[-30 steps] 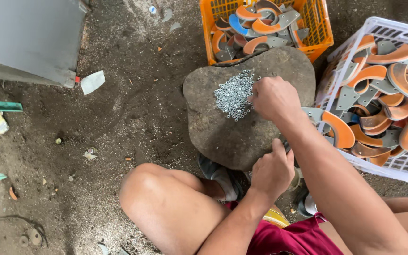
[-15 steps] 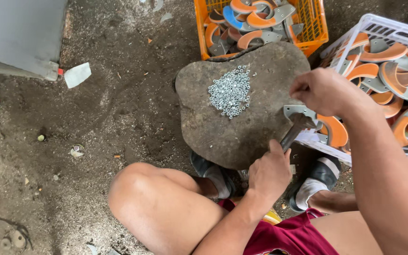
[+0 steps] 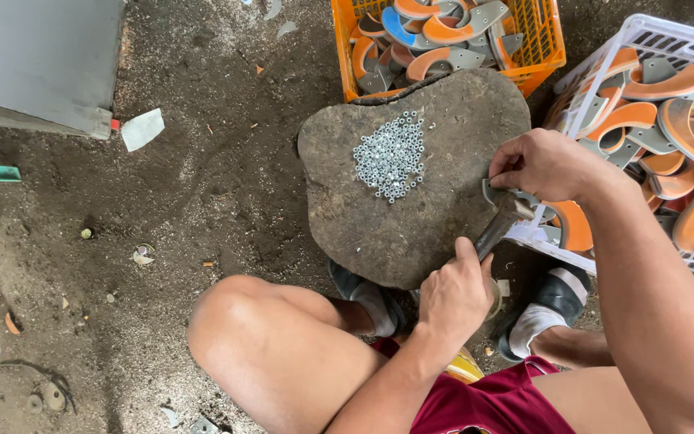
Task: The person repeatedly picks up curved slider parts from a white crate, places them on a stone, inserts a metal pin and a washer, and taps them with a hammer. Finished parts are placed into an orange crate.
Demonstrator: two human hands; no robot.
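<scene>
Head view: two crates, one stone; left hand point(image 3: 455, 293) grips hammer point(image 3: 501, 221), right hand point(image 3: 544, 165) pinches plate point(image 3: 493, 190).

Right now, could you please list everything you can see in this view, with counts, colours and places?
Flat stone: one, brown-grey, centre.
Small nuts: one heap, silvery, on the stone.
Hammer: one, dark, at the stone's right edge.
Metal piece: one, grey, by the hammer head.
Orange crate: one, top, holding curved orange, grey and blue parts.
White crate: one, right, holding similar parts.
Grey box: one, top left.
Shoes: two, black and white.
Left hand: grips the hammer handle.
Right hand: pinches the metal piece.
</scene>
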